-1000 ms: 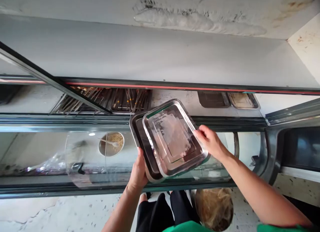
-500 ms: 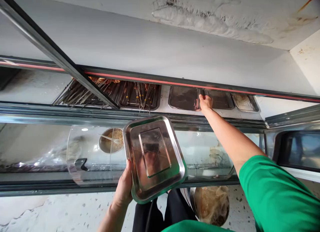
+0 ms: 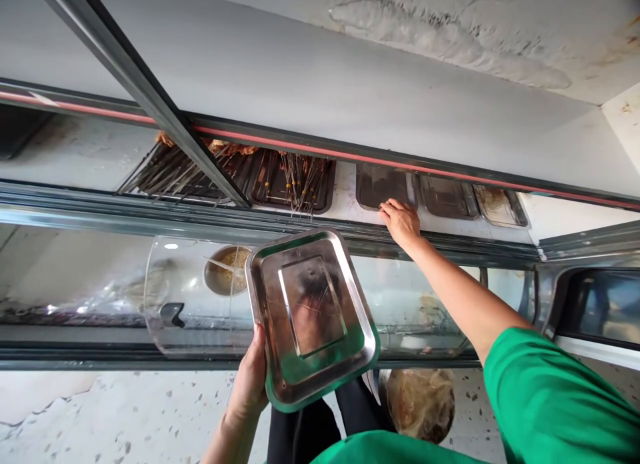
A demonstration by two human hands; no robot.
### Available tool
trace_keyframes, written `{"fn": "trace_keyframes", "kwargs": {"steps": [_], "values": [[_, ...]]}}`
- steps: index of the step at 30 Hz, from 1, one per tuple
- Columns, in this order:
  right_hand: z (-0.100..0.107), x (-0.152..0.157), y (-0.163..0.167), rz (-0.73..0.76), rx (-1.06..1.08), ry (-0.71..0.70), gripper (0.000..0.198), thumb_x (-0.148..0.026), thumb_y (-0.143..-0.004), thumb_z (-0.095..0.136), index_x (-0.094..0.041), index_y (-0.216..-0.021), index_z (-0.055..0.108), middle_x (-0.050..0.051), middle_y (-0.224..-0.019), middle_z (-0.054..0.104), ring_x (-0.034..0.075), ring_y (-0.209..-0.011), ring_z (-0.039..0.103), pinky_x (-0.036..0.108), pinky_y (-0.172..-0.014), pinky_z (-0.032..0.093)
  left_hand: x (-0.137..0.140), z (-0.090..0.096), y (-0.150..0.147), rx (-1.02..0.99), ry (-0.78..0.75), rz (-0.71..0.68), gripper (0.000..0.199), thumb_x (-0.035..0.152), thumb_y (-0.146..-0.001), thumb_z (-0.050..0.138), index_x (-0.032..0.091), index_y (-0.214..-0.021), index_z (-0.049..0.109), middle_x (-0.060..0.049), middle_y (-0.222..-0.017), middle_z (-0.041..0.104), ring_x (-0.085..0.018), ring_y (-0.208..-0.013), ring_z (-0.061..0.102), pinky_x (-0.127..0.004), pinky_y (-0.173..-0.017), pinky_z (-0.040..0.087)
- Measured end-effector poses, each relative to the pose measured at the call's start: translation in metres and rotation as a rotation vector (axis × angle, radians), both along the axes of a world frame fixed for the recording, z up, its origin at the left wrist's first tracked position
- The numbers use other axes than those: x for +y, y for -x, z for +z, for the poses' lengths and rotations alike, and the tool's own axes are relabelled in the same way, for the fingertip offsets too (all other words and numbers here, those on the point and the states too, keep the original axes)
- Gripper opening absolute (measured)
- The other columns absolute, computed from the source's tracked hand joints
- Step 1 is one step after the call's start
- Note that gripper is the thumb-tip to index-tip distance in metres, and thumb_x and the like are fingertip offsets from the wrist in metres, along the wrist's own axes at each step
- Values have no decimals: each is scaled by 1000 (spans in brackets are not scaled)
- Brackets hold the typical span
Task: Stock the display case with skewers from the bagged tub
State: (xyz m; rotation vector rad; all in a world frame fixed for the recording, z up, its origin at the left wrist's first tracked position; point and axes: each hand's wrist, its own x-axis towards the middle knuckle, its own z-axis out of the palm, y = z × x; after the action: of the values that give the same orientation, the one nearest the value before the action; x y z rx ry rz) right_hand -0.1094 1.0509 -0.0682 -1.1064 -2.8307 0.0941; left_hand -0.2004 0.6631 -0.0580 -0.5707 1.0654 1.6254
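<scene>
While left hand [image 3: 250, 384] grips steel tray [image 3: 313, 317], skewers [image 3: 300, 181] beyond

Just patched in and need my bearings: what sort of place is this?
Probably a street-food or snack stall with a glass display counter. Metal trays of skewers sit in the case, the left hand holds a steel tray, the right hand rests by an empty tray, and a bowl sits under glass.

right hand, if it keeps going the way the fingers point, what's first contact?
Likely the empty metal tray on the counter shelf: the right hand points at its near edge, fingers about touching it. Depth is unclear.
</scene>
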Motion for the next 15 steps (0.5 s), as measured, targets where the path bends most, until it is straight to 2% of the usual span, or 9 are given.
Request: {"fn": "trace_keyframes", "kwargs": {"steps": [4,10,11,13,15], "values": [[3,7,11,-82,-63,1,28,-30,-89,44,-21,-103,66,9,-109,62,23,-99,54,34,-82,39,-7,-2,0,-9,-14,-7,53,52,-79,56,18,-119,57,-11,-115,65,-29,-109,59,-43,-91,51],[31,4,24,-227,-295,105,25,-18,-81,49,-17,-99,66,12,-105,64,27,-97,57,37,-80,42,-14,4,4,20,-38,20,60,53,-78,57,15,-125,54,-13,-121,62,-30,-117,52,-44,-99,44],[36,0,29,-225,-285,100,24,-17,-80,51,-15,-99,66,14,-106,63,28,-98,57,38,-82,42,-16,5,4,23,-29,30,60,53,-78,57,15,-125,54,-13,-120,62,-30,-117,52,-44,-100,43],[43,-12,44,-177,-130,102,22,-19,-80,52,-13,-98,65,15,-105,63,28,-101,56,38,-86,41,-21,6,6,20,-32,51,60,54,-78,56,15,-124,55,-13,-120,62,-30,-118,52,-43,-102,41],[45,-30,69,-129,133,252,20,-24,-82,52,-15,-96,64,11,-96,65,24,-96,58,36,-85,43,-29,6,8,1,-59,56,60,56,-79,54,15,-123,56,-13,-122,61,-29,-120,50,-42,-103,40]]}}
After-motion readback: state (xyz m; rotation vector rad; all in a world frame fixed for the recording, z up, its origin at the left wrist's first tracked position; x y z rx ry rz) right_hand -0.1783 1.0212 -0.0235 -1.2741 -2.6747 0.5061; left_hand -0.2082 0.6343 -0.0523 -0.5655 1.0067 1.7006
